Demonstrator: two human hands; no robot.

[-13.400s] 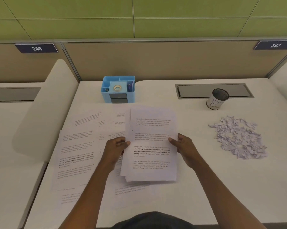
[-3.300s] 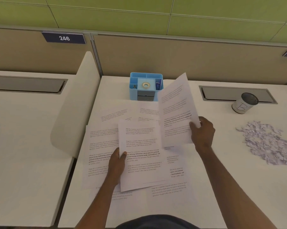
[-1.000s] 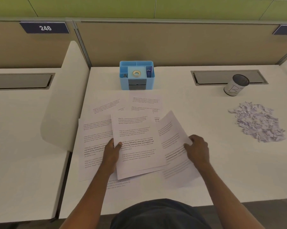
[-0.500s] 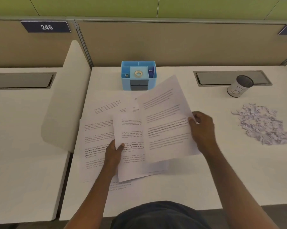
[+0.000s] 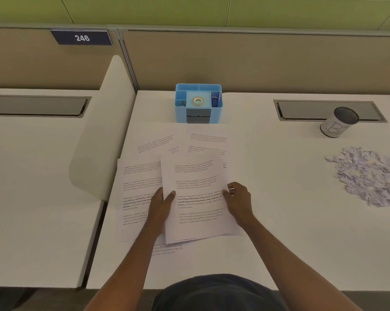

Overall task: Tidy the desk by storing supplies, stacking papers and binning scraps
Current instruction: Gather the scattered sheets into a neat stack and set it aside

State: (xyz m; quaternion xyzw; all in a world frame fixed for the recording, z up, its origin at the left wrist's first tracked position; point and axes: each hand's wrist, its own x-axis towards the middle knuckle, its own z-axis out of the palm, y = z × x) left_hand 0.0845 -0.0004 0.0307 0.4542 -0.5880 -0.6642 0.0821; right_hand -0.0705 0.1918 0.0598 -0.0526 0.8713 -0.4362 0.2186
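Paper stack (image 5: 196,198) was held mid-desk, pinched at both side edges by left hand (image 5: 161,199) and right hand (image 5: 236,196). Risk judged: loose sheets (image 5: 140,189) underneath dragged or stack fanned if lifted unevenly.

- I sit in an open-plan office: beige partition panels (image 5: 256,63) fence off my white tabletop (image 5: 279,221) on two sides.
- A plate (image 5: 81,38) on one panel numbers a seat 246.

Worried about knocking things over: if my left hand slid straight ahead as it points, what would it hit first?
Likely the loose sheets lying ahead, then the blue organizer; depth is unclear.
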